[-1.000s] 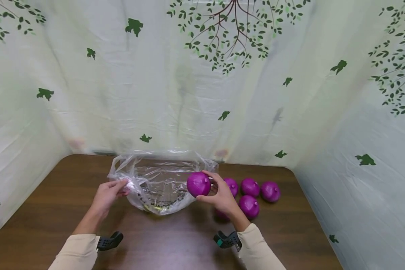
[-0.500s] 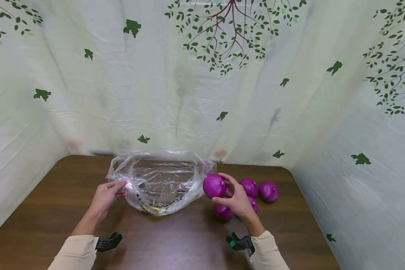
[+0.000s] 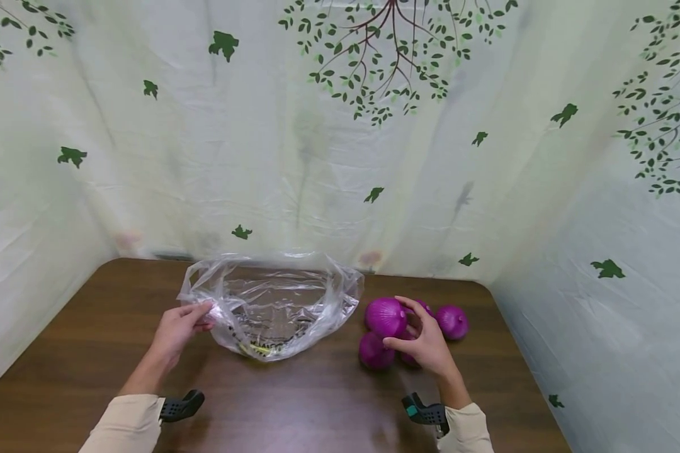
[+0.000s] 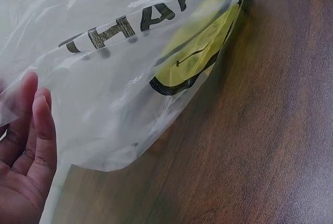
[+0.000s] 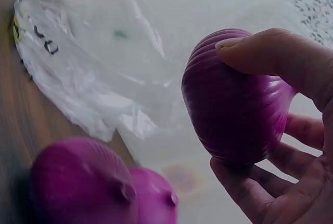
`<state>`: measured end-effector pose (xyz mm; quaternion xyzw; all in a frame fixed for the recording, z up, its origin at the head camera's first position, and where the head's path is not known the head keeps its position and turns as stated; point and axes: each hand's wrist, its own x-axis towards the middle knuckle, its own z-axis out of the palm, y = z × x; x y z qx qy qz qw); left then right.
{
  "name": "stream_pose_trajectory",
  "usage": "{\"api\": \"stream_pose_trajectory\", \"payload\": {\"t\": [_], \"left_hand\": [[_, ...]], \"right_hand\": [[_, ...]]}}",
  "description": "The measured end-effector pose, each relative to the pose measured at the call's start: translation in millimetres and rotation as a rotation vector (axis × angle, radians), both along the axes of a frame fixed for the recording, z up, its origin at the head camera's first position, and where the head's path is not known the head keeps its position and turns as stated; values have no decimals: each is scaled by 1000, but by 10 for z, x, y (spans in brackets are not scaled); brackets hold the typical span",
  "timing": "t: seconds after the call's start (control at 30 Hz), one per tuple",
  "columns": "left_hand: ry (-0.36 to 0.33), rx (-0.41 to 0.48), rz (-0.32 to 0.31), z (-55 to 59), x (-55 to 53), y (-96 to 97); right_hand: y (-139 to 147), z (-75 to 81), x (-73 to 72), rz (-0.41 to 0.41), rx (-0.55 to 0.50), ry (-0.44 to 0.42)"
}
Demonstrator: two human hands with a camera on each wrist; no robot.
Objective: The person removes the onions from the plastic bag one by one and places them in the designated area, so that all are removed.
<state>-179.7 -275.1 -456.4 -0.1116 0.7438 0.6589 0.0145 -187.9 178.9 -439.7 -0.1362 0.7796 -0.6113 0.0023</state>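
Observation:
My left hand pinches the left edge of a clear plastic bag, whose mouth spreads wide toward me. Black lettering and a yellow printed figure show on the bag's side in the left wrist view. In my right hand is a purple onion, gripped between thumb and fingers; the right wrist view shows the held onion raised beside the others. Below it sits another purple onion. Farther right lies one more onion, and others are partly hidden behind my right hand.
The brown wooden table has rounded back corners. White curtains printed with green leaves and branches hang behind it and along both sides. A dark strap device sits on each wrist.
My right hand has carried the onion rightward, away from beside the bag's mouth to over the other onions. My left hand and the bag have stayed nearly in place.

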Motion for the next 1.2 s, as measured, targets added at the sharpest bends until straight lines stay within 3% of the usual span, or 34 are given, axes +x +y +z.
{"api": "stream_pose_trajectory", "payload": {"t": [0.37, 0.7, 0.93, 1.2], "left_hand": [[-4, -8, -12, 0, 2, -14], [-7, -20, -21, 15, -2, -1], [-9, -10, -22, 17, -6, 7], [-15, 5, -21, -5, -8, -14]], "right_hand": [[324, -55, 37, -32, 17, 17], [512, -99, 93, -115, 38, -1], [695, -120, 150, -107, 78, 36], [883, -135, 211, -150, 108, 40]]}}
